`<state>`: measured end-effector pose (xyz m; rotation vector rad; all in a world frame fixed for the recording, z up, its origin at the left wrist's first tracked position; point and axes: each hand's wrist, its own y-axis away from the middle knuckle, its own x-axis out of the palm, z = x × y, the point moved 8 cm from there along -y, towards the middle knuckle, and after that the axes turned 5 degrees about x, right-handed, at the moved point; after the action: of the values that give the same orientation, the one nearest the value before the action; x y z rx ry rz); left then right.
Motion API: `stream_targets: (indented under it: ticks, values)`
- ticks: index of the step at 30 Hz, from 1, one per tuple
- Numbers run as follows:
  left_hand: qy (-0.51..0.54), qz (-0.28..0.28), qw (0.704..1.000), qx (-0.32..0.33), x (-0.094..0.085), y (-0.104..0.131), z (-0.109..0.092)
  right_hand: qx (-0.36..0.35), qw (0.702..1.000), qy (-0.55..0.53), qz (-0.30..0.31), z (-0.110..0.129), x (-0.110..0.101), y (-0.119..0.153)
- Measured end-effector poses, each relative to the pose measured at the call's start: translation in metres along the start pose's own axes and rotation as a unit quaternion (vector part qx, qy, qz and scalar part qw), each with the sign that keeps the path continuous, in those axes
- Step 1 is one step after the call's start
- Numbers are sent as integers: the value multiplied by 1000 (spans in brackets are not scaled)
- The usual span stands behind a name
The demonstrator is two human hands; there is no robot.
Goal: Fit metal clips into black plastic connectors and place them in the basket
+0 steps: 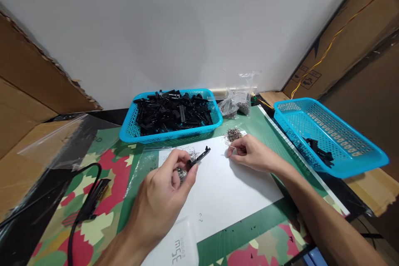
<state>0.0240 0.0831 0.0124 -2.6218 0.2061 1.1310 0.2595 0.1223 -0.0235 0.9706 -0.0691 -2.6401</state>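
My left hand (166,191) pinches a slim black plastic part (201,157) between thumb and fingers, its narrow end pointing up and right. Beneath that hand, a heap of small silvery metal pieces (181,173) partly shows on a white sheet of paper (229,197). To the right, my right hand (249,152) has thumb and index finger closed together at the sheet's upper right. A thin, needle-like glint shows at its fingertips, too fine to name. Just behind those fingers lies a pile of small brownish metal pieces (233,134).
A blue basket (168,136) full of black plastic parts stands at the back. Another blue basket (358,170) on the right holds a few. Clear bags of metal pieces (243,104) lean by the wall. A white power bank (183,243) and black cable (73,232) lie in front.
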Motion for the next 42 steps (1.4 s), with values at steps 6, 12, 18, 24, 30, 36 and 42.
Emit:
stream_targets:
  ticks: [6,12,18,24,30,36,42]
  values:
    - [-3,9,1000,4,2,1,2,12,999,-9,-38,-6,-9,-1]
    - [-9,16,1000,3,2,1,2,10,995,20,-98,-6,-19,-1]
    - [-13,23,1000,4,4,2,4,1,992,40,-120,-1,-12,-1]
    - [-19,22,999,14,3,1,0,-12,994,37,-100,0,-6,-2]
    - [-22,18,999,21,4,-1,-1,-43,999,0,10,4,1,1]
    - [-33,22,999,24,4,0,0,-4,995,-1,-102,-3,-15,-3]
    - [-35,21,999,21,4,1,0,40,986,55,-155,-6,-10,-3]
